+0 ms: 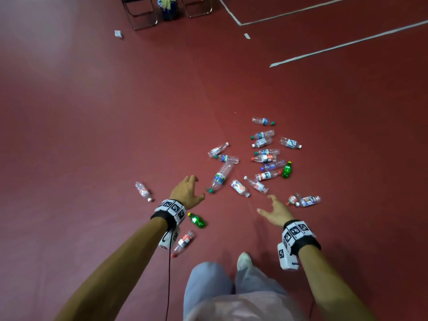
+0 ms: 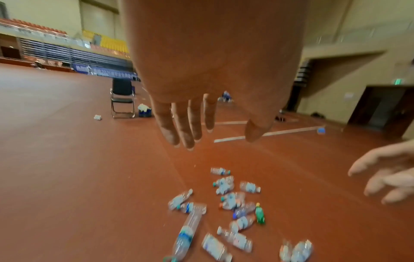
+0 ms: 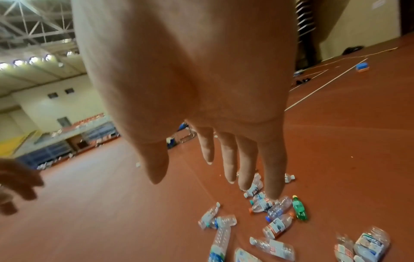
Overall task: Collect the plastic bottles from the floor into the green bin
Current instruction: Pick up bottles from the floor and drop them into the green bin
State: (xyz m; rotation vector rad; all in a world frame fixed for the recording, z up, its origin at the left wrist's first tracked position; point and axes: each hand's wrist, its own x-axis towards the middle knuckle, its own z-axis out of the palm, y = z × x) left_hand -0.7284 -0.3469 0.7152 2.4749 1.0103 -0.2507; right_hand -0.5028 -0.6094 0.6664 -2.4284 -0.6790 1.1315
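Plainly, both the left hand (image 1: 187, 192) and right hand (image 1: 275, 210) hover empty, fingers (image 2: 186, 127) spread, above clear plastic bottles (image 1: 266, 158) scattered on the red floor (image 1: 92, 135) toward one o'clock; round bottles could roll off when nudged, and no green bin shows.

Both empty hands, left hand (image 1: 188, 190) and right hand (image 1: 276, 210), hover above plastic bottles (image 1: 266, 158) scattered on the red floor (image 1: 115, 112).

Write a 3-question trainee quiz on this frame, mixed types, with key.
1. True or false: the left hand holds a bottle.
2. How many green bottles lie on the floor? A) one B) two C) four
3. Fill in: the green bin is ___ in all views.

Key: 1. false, both hands are open, the right hand too. 2. B, one near the left wrist, one in the pile. 3. absent.
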